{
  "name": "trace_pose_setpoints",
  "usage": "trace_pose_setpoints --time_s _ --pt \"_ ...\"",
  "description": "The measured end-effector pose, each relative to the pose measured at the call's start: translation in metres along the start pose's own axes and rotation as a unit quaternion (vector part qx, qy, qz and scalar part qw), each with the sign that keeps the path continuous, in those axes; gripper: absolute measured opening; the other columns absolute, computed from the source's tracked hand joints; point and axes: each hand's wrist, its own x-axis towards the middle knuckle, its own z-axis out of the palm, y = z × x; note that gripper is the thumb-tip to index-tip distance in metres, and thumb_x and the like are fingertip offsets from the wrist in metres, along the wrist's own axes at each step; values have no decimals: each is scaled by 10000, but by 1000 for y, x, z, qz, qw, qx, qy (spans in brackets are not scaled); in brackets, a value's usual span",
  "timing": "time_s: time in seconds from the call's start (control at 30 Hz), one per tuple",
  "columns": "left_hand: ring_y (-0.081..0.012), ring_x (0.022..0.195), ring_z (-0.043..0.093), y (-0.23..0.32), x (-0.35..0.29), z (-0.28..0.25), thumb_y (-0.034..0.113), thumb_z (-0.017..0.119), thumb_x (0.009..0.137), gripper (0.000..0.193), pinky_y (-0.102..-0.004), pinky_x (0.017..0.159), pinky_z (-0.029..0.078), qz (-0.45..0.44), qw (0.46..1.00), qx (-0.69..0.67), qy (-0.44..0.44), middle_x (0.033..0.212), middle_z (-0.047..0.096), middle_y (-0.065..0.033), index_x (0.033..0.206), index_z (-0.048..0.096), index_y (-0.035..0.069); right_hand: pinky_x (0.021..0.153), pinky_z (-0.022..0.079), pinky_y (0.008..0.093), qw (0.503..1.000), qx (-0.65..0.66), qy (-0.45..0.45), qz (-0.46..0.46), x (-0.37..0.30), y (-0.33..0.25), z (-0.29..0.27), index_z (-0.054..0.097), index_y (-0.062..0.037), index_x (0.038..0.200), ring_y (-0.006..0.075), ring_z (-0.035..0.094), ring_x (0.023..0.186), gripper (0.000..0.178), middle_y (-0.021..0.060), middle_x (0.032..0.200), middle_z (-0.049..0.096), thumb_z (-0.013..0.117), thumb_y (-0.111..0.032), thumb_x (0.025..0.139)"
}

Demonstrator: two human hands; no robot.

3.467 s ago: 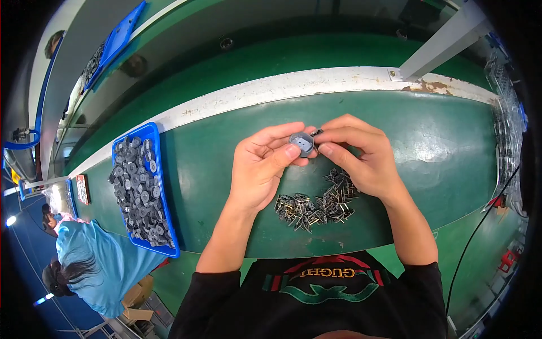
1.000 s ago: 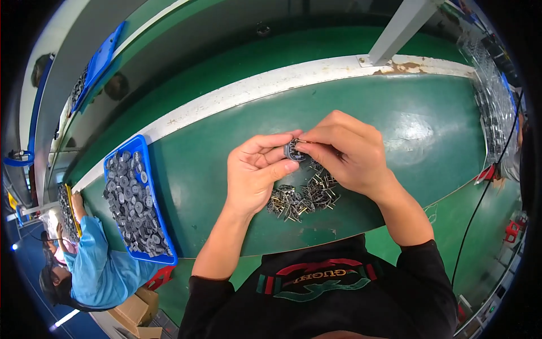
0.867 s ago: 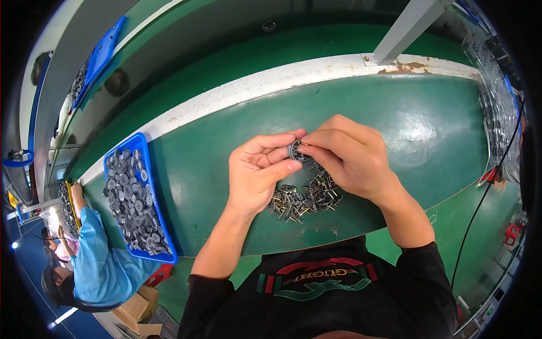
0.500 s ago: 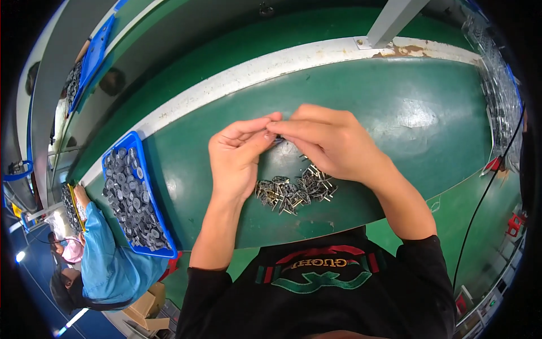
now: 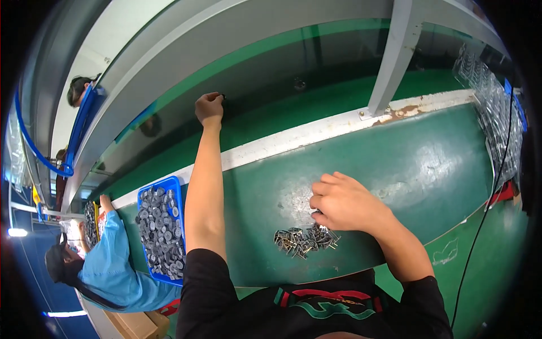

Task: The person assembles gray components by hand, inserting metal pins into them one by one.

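Stretched far out past the white ledge, my left hand [image 5: 209,108] pinches a small dark part [image 5: 223,96] over the dark green strip beyond. Its exact kind is too small to tell. My right hand [image 5: 345,202] hovers at the upper right edge of a pile of small black parts with metal prongs [image 5: 299,242] on the green table [image 5: 395,164]. The fingers there are curled together, and whatever they pinch is hidden beneath them. To the left of my left forearm stands a blue tray [image 5: 182,212] heaped with grey, mostly round plastic pieces [image 5: 161,229].
A white ledge [image 5: 271,144] borders the table's far side, with a grey metal post [image 5: 393,62] rising from it. Clear plastic trays [image 5: 497,113] are stacked at the far right. A co-worker in blue [image 5: 116,265] sits at the left, beside a cardboard box [image 5: 138,325].
My hands were together above the pile. The left has reached away, forward and left, over the ledge with the small dark part; the right has dropped back to the pile. The view has shifted.
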Motion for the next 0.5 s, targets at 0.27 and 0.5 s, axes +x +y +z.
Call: trace_pose_setpoints --time_s 0.27,0.5 --pt "-339 961 698 4 -19 -72 373 662 839 300 -407 877 541 112 978 141 -109 977 742 -135 985 764 131 790 482 399 998 62 -4 9 3 6 -8 631 -62 791 297 566 883 106 89 868 569 726 -110 781" --pt "-346 899 708 -51 -58 -252 292 673 812 265 -423 844 550 23 927 353 -125 917 738 -165 967 770 101 756 485 417 993 104 26 46 13 -11 -15 572 -28 866 323 568 856 151 107 911 569 709 -57 810"
